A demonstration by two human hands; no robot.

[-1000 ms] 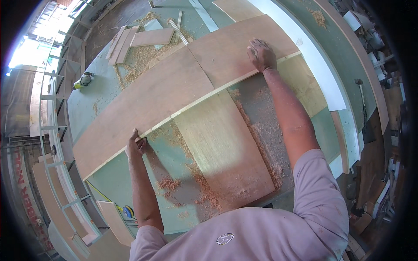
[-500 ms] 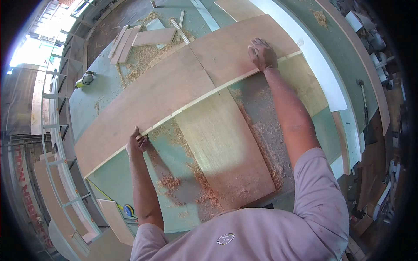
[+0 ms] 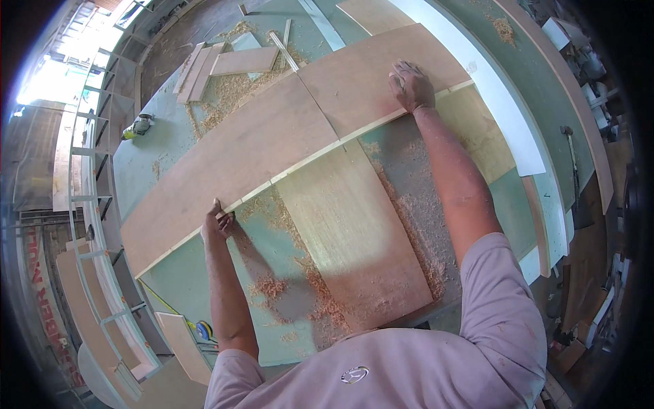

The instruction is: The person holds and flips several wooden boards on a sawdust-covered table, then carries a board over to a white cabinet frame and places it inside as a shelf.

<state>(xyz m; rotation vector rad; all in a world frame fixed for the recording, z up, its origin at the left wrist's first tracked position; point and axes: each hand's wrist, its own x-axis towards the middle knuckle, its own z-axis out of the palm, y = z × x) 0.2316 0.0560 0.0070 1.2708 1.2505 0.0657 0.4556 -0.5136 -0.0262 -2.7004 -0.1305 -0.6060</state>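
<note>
A long, reddish-brown wooden panel (image 3: 238,143) slants across the bench from near left to far right, with a pale edge strip facing me and a dark line across its face. My left hand (image 3: 219,222) grips the near edge toward the panel's left part, thumb on top and fingers curled beneath. Over the right part, my right hand (image 3: 413,86) rests on the upper face, fingers stretched forward and slightly bent, holding nothing. A lighter board (image 3: 354,232) runs under the long panel toward my body, with wood shavings (image 3: 325,298) along its sides.
Behind the panel are several loose wooden pieces (image 3: 245,61) among shavings and a power tool (image 3: 138,127) at the green bench's left edge. A yellow tape measure (image 3: 157,296) and a blue round object (image 3: 203,330) are at near left. A hammer (image 3: 571,153) lies far right, beyond a white strip (image 3: 507,116).
The whole view has shifted very slightly. Both hands keep their places on the panel.
</note>
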